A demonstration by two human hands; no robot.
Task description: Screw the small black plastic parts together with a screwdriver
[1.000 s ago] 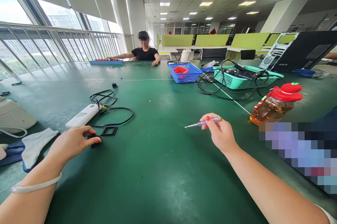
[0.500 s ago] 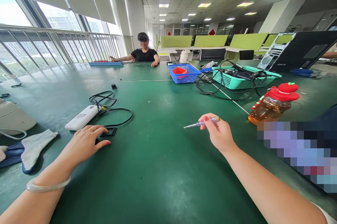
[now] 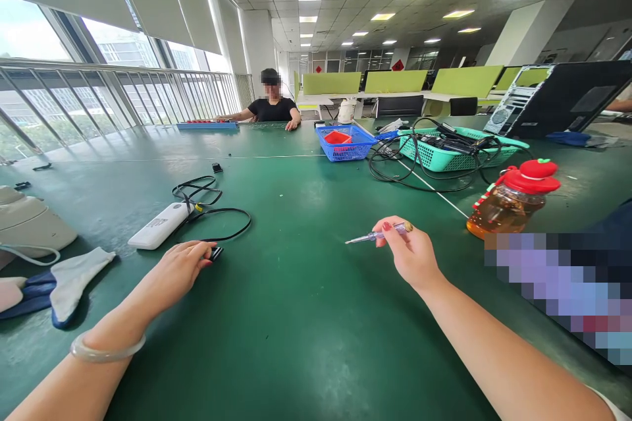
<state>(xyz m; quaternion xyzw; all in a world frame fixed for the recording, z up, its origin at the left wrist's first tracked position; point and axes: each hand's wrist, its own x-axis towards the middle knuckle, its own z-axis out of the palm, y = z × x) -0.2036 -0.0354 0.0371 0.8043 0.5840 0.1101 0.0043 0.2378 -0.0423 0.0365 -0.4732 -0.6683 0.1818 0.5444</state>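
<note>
- On the worktop's (image 3: pixel 296 329) near left, the left hand (image 3: pixel 178 273) pinches the frame (image 3: pixel 216 253), presumably at its edge because it is thin; fingers hide the rest.
- To the right, the right hand (image 3: pixel 407 253) grasps the screwdriver (image 3: pixel 368 236) by its handle, seemingly leaving the tip free.
- Beyond the left hand lies the white block (image 3: pixel 160 226), near the cable (image 3: pixel 237 211).

Left fingers (image 3: pixel 202 251) curled, right fingers (image 3: pixel 394 236) pinched, forearms (image 3: pixel 498 348) extended
</note>
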